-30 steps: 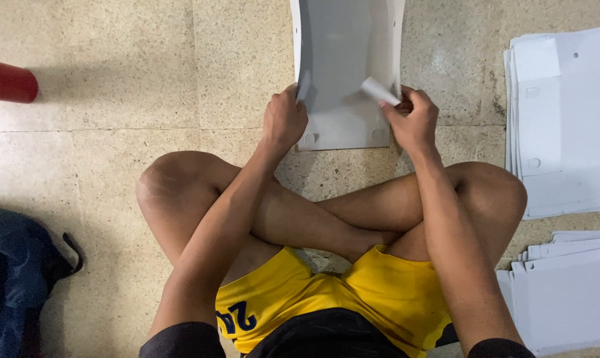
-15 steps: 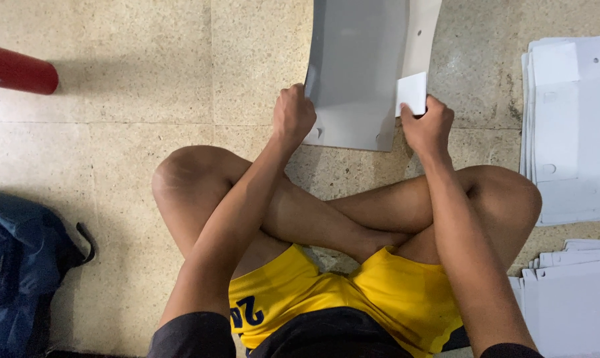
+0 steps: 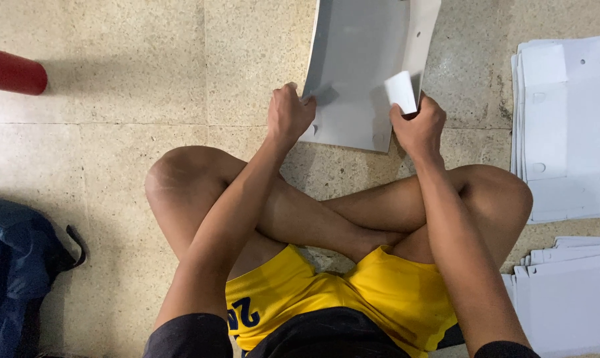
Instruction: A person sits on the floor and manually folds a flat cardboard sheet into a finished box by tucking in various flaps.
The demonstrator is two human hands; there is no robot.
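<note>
I sit cross-legged on a speckled tile floor and hold a white die-cut cardboard sheet (image 3: 363, 66) out in front of my knees. It bows into a curve between my hands. My left hand (image 3: 288, 114) grips its left edge near the bottom corner. My right hand (image 3: 418, 126) grips the right edge and pinches a small white flap (image 3: 401, 91) that stands up from the sheet. The sheet's top runs out of view.
A stack of flat white cardboard sheets (image 3: 565, 126) lies on the floor at the right, and another stack (image 3: 568, 298) sits at the lower right. A red cylinder (image 3: 11, 71) pokes in at the upper left. A dark blue bag (image 3: 14, 272) rests at the lower left.
The small flap under my right hand has been folded up from lying flat to standing upright. The sheet has shifted a little to the right, and both hands keep their grip.
</note>
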